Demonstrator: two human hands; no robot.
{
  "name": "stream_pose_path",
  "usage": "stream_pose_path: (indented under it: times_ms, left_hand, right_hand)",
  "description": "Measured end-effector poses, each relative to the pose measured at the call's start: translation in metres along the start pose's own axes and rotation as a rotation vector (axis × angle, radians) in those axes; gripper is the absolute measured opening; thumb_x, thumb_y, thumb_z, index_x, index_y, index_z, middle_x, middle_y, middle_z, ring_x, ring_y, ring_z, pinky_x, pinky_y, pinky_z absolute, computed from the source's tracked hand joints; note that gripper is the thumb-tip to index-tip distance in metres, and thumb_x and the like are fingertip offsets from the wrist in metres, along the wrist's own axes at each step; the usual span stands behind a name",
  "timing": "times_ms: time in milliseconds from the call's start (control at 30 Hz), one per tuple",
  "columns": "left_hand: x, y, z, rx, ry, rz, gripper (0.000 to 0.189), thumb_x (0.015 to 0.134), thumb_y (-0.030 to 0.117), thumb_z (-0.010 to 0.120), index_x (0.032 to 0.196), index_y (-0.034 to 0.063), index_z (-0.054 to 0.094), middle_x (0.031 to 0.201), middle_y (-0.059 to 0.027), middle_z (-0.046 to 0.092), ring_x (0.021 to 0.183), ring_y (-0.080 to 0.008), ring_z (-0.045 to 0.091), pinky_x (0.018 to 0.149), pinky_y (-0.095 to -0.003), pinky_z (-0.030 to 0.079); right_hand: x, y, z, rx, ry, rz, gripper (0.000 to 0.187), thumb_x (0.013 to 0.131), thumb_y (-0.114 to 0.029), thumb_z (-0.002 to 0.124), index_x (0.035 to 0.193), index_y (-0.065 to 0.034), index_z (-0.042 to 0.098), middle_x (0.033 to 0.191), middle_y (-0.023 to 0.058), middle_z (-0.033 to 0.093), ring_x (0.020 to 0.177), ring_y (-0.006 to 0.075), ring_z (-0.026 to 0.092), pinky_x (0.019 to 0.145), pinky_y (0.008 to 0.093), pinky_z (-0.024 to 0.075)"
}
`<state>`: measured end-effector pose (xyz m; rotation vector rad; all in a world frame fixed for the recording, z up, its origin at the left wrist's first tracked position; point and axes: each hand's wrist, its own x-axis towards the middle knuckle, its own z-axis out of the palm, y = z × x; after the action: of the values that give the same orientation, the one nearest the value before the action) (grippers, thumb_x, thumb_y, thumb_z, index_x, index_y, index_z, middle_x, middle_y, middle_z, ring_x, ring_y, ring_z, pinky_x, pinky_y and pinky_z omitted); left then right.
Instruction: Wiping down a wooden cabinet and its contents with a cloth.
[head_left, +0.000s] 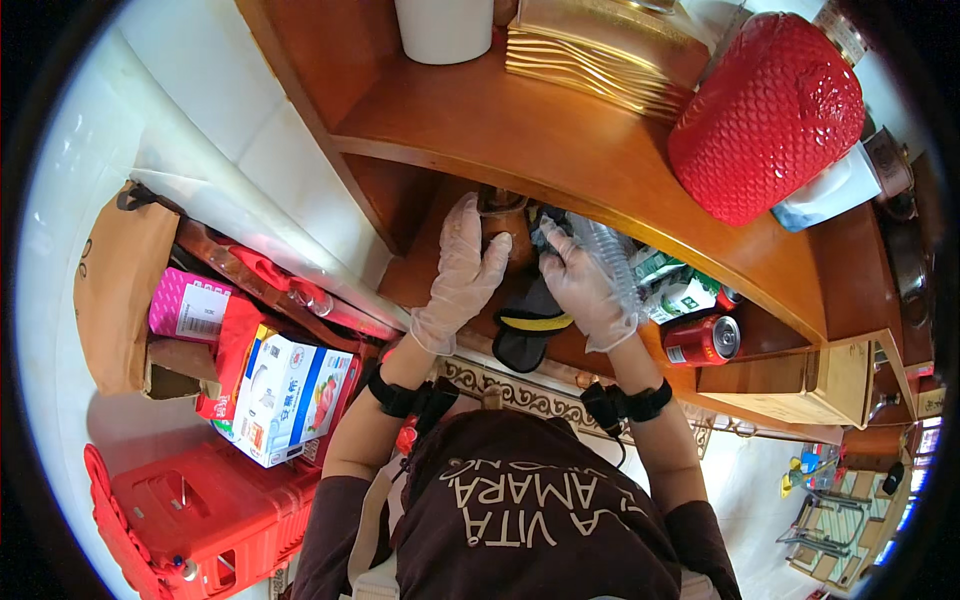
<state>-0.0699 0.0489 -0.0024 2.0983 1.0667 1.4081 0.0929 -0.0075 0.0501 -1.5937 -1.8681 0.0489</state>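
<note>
Both my hands wear clear plastic gloves and reach into the lower compartment of a wooden shelf (525, 127). My left hand (466, 274) lies along the left side of a brown jar (504, 232), its thumb against the front. My right hand (589, 289) is just right of the jar, fingers bent at a dark item; whether it grips that item I cannot tell. A clear ribbed plastic container (609, 255) lies against the back of this hand. Between my hands a black object with a yellow stripe (532, 322) hangs over the shelf edge.
Right of my hands lie a red drink can (701, 341), green-and-white packs (682, 296) and a wooden box (795, 379). Above stand a white container (444, 30), a gold box (600, 56) and a red textured jar (769, 120). At left are a white carton (289, 397) and a red plastic crate (202, 510).
</note>
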Motion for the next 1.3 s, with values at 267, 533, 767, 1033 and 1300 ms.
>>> stream_pose_path:
  times_ms: [267, 533, 767, 1033, 1300]
  left_hand:
    - [0.024, 0.002, -0.024, 0.116, -0.192, 0.033, 0.057, 0.087, 0.035, 0.053, 0.125, -0.0046, 0.038, 0.121, -0.0235, 0.043, 0.11, -0.0401, 0.04, 0.096, -0.0445, 0.033]
    - [0.022, 0.019, -0.012, 0.254, -0.001, 0.023, 0.044, 0.082, 0.031, 0.061, 0.11, -0.0017, 0.05, 0.108, -0.0199, 0.051, 0.103, -0.0375, 0.045, 0.086, -0.0441, 0.04]
    - [0.033, 0.012, -0.038, 0.146, -0.142, -0.005, 0.041, 0.082, 0.034, 0.061, 0.108, 0.0029, 0.054, 0.103, -0.0189, 0.054, 0.095, -0.0368, 0.052, 0.079, -0.0433, 0.044]
    - [0.041, 0.004, -0.04, 0.178, -0.225, 0.118, 0.043, 0.084, 0.031, 0.059, 0.112, -0.0006, 0.053, 0.11, -0.0219, 0.051, 0.098, -0.0385, 0.052, 0.084, -0.0426, 0.043]
    - [0.033, 0.002, -0.035, 0.085, -0.206, 0.037, 0.045, 0.085, 0.03, 0.058, 0.117, 0.0005, 0.047, 0.108, -0.0232, 0.052, 0.097, -0.0411, 0.052, 0.083, -0.0447, 0.043]
  right_hand:
    - [-0.034, -0.01, 0.012, -0.097, -0.042, 0.097, 0.04, 0.078, -0.017, 0.054, 0.117, -0.0112, 0.058, 0.084, 0.0233, 0.063, 0.069, 0.0331, 0.063, 0.068, 0.04, 0.0516]
    - [-0.003, -0.027, 0.013, -0.05, 0.153, -0.109, 0.033, 0.078, -0.014, 0.057, 0.109, -0.0026, 0.06, 0.09, 0.0206, 0.062, 0.062, 0.0335, 0.06, 0.062, 0.0404, 0.0493]
    - [0.027, -0.012, 0.002, 0.116, -0.126, 0.111, 0.027, 0.082, -0.012, 0.056, 0.107, -0.0032, 0.063, 0.105, 0.0187, 0.06, 0.094, 0.0362, 0.057, 0.079, 0.0407, 0.0452]
    - [-0.017, -0.015, 0.036, 0.099, 0.253, -0.175, 0.031, 0.081, -0.008, 0.054, 0.111, -0.0023, 0.059, 0.118, 0.0136, 0.056, 0.1, 0.0365, 0.055, 0.086, 0.0384, 0.0459]
    - [-0.042, -0.021, 0.041, -0.284, 0.065, -0.315, 0.046, 0.073, -0.006, 0.052, 0.119, -0.0106, 0.056, 0.134, 0.0029, 0.044, 0.118, 0.0305, 0.041, 0.094, 0.0377, 0.0419]
